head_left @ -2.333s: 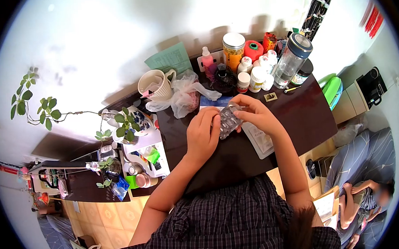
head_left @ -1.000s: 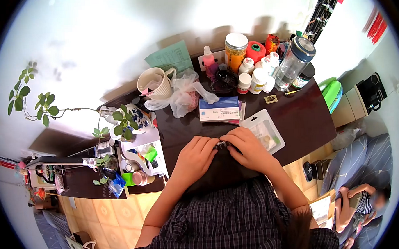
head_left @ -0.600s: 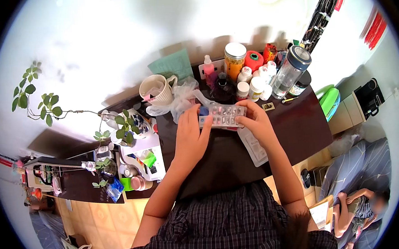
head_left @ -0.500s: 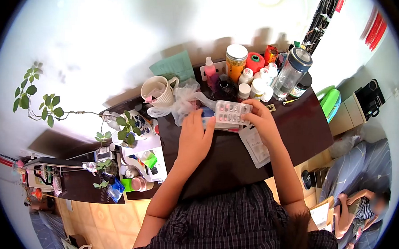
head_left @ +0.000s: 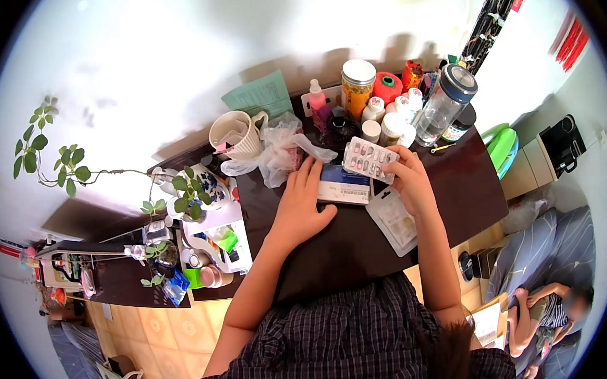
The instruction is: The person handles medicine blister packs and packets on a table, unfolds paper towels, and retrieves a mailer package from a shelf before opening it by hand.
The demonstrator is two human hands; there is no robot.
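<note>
My right hand (head_left: 413,185) pinches a blister pack of capsules (head_left: 369,160) by its right end, tilted above a blue-and-white medicine box (head_left: 344,185). My left hand (head_left: 298,214) lies open at the left of that box, fingers stretched out and thumb apart. Its fingertips are beside the box's left end and the crumpled clear plastic bag (head_left: 281,153); whether they touch either, I cannot tell. Under my right wrist lies a flat white-and-clear packet (head_left: 391,219) on the dark table (head_left: 334,249).
A ribbed white cup (head_left: 235,135) stands behind the bag. Along the back are a pink spray bottle (head_left: 317,99), a yellow jar (head_left: 358,87), several white pill bottles (head_left: 392,126) and a glass flask (head_left: 443,107). A potted plant (head_left: 192,195) is at left; a person (head_left: 550,314) sits at lower right.
The blister pack has moved right in my right hand and tilted, uncovering more of the medicine box. My left hand has shifted slightly down, its thumb now lower and off the box's top.
</note>
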